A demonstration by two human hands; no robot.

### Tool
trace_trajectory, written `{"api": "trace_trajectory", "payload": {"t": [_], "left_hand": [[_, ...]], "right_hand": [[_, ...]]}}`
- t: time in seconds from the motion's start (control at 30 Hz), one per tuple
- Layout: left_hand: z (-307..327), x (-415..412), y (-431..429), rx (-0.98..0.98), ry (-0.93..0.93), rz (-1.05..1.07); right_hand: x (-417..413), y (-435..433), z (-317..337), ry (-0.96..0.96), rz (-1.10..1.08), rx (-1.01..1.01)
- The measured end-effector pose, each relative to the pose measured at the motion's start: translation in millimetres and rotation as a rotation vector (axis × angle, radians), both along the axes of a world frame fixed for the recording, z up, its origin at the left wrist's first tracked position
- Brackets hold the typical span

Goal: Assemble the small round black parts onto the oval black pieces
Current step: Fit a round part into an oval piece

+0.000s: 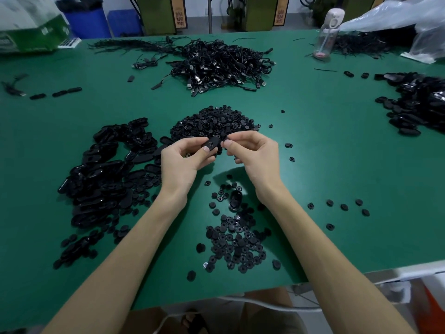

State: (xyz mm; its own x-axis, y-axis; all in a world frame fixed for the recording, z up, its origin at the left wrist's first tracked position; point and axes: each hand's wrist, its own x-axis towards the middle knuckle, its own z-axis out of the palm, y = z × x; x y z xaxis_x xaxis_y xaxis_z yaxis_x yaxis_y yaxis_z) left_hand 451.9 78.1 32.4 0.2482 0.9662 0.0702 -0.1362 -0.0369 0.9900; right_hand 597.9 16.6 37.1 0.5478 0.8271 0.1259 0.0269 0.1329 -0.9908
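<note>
My left hand point(185, 157) grips an oval black piece point(212, 143) between thumb and fingers above the green table point(337, 165). Just to its right, my right hand point(250, 150) pinches a small round black part point(225, 142) at its fingertips, a short gap from the oval piece. A heap of round parts point(214, 122) lies right behind both hands. A large heap of oval pieces point(106, 172) spreads to the left. More round parts point(237, 244) are scattered between my forearms, with one oval piece point(235, 201) among them.
A tangle of black cables point(221, 63) lies at the back centre. Another dark heap of parts point(416, 104) sits at the right edge. A clear bottle point(326, 37) and plastic bags point(397, 22) stand far right. The table's near edge point(216, 295) runs below my arms.
</note>
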Motion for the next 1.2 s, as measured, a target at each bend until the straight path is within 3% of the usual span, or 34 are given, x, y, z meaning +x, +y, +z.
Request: {"api": "trace_trajectory", "payload": {"t": [0.43,0.83,1.03,1.2], "left_hand": [[-5,9,-9,0.098,0.049,-0.029],[-5,10,-9,0.094,0.021,-0.029],[-4,9,-9,-0.006,-0.068,-0.058],[-3,9,-11,-0.045,-0.114,-0.048]], "right_hand": [[-5,0,-2,-0.273,-0.037,-0.028],[-9,-3,2,-0.309,-0.018,-0.034],[-13,-4,-2,-0.702,-0.100,0.057],[-12,-4,-9,-0.873,-0.111,0.092]]}}
